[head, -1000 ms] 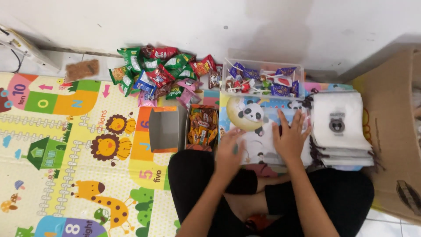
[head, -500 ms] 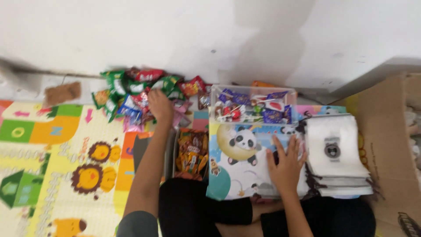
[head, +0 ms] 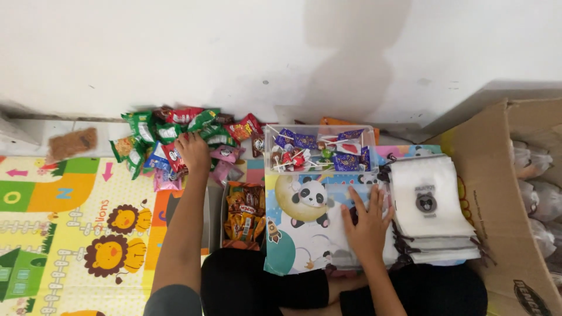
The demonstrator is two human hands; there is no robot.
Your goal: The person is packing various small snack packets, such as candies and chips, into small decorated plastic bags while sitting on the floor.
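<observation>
My left hand (head: pixel 193 153) reaches into a pile of small snack packets (head: pixel 175 137) in green, red, blue and pink against the wall, fingers curled over one or two of them. My right hand (head: pixel 367 219) lies flat, fingers spread, on a white drawstring pouch resting on a panda-printed sheet (head: pixel 304 210) in front of my lap. A stack of white drawstring pouches with a dark round emblem (head: pixel 430 205) lies just right of that hand.
A clear plastic tub of lollipops (head: pixel 319 149) stands behind the panda sheet. An open box of orange-wrapped sweets (head: pixel 243 213) sits beside an empty grey box (head: pixel 212 205). A large cardboard carton (head: pixel 515 193) with filled bags stands at right. A colourful play mat (head: pixel 76 216) covers the floor.
My left hand left the panda sheet and stretched forward-left into the snack packet pile. The right hand stayed flat on the pouch. The view tilted up and shifted right.
</observation>
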